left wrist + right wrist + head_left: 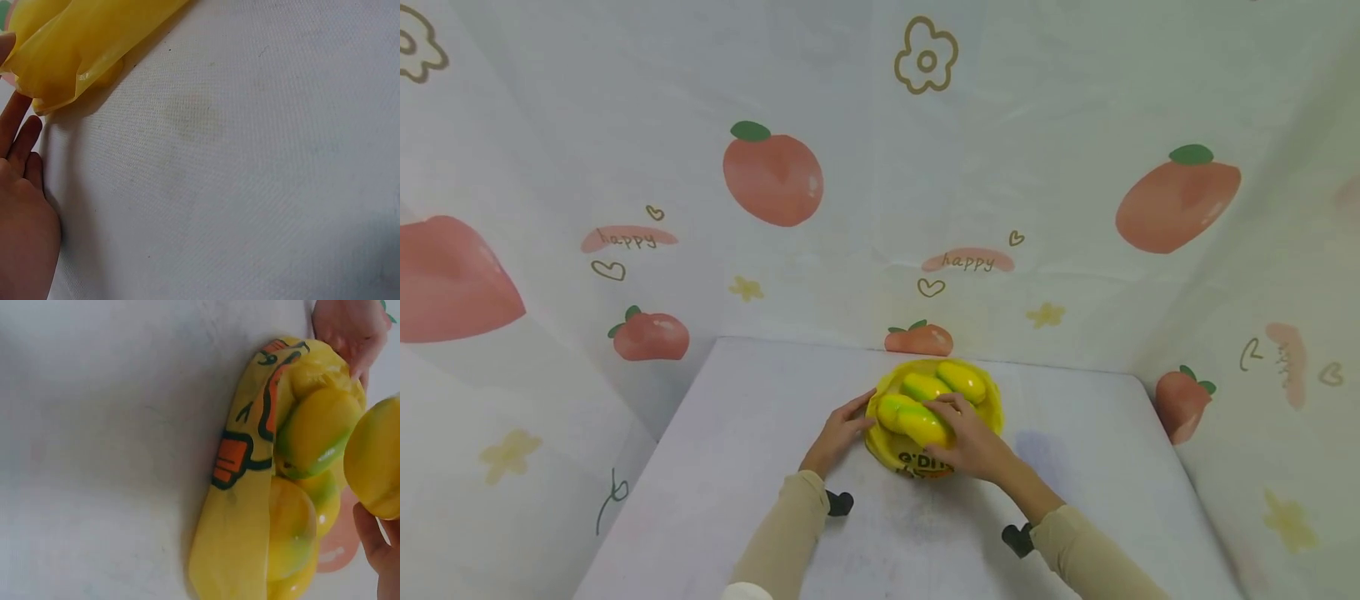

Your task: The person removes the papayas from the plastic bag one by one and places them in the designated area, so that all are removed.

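The right hand grips a glossy, oval yellow-green mango above the thin yellow plastic bag of other mangoes, which the left hand pinches; smooth skin could slip, or slack plastic fold inward.

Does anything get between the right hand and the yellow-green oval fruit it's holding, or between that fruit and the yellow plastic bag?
Nothing visible separates the right hand from the held fruit. Below it, other yellow-green fruits sit in the yellow plastic bag and might crowd it, but the bag is open.
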Action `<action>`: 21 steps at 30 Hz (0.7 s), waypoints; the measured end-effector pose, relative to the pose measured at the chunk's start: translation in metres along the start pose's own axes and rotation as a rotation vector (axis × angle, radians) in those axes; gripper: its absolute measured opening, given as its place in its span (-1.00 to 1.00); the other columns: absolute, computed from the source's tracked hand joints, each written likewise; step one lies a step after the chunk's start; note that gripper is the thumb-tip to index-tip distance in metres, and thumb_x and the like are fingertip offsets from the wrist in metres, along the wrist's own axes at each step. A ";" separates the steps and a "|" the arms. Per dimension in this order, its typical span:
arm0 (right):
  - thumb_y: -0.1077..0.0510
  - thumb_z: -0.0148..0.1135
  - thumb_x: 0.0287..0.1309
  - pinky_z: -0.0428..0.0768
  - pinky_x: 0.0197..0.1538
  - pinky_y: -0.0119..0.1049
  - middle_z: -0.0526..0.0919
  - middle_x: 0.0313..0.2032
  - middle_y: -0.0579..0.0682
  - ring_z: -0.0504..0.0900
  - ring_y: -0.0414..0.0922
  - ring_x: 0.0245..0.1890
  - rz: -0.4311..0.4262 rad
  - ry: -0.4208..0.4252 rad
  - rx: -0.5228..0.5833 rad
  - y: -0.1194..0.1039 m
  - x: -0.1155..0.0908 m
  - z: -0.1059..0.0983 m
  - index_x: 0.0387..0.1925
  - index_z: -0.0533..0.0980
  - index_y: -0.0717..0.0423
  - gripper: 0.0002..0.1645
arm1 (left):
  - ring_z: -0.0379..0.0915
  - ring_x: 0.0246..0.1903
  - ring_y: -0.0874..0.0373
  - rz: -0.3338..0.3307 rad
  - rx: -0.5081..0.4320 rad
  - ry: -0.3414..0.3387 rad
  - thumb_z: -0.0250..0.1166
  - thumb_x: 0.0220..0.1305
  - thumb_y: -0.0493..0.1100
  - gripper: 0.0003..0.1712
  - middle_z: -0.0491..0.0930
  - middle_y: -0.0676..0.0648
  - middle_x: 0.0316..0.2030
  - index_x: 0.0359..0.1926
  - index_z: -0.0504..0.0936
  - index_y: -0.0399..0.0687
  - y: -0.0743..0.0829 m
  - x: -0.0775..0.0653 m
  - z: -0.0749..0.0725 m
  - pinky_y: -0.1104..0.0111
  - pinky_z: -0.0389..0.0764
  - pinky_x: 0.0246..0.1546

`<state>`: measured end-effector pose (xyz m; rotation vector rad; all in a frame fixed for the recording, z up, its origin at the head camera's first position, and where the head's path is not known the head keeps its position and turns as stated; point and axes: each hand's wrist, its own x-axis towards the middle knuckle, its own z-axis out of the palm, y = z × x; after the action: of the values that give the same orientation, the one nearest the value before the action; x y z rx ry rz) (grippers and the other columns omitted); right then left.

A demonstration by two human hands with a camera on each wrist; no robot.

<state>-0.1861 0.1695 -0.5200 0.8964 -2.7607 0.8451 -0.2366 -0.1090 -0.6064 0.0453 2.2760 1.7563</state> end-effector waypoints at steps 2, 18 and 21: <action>0.02 0.53 0.10 0.69 0.18 0.00 0.43 0.28 0.09 0.57 0.02 0.18 0.012 0.012 0.004 0.001 0.001 -0.004 0.38 0.42 0.02 -0.17 | 0.06 0.59 -0.07 -0.001 0.003 0.001 0.33 0.31 -0.03 -0.34 0.35 0.07 0.50 0.42 0.46 0.37 0.000 0.001 -0.001 -0.14 0.00 0.61; 0.02 0.49 0.15 0.61 0.25 0.09 0.55 0.27 0.16 0.53 0.09 0.18 0.176 0.098 0.040 0.026 0.005 -0.033 0.37 0.40 0.15 -0.19 | 0.09 0.58 -0.08 -0.014 0.012 0.015 0.33 0.30 -0.01 -0.36 0.38 0.08 0.48 0.41 0.49 0.32 0.001 -0.001 0.000 -0.17 0.02 0.59; 0.03 0.48 0.16 0.60 0.25 0.10 0.54 0.27 0.17 0.52 0.10 0.17 0.222 0.114 0.046 0.033 0.005 -0.038 0.38 0.39 0.17 -0.19 | 0.10 0.57 -0.08 -0.012 0.016 0.020 0.33 0.30 -0.01 -0.36 0.39 0.08 0.47 0.40 0.50 0.32 0.002 -0.001 0.000 -0.17 0.02 0.59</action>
<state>-0.2109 0.2100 -0.5020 0.5343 -2.7851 0.9645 -0.2357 -0.1086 -0.6042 0.0164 2.2996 1.7403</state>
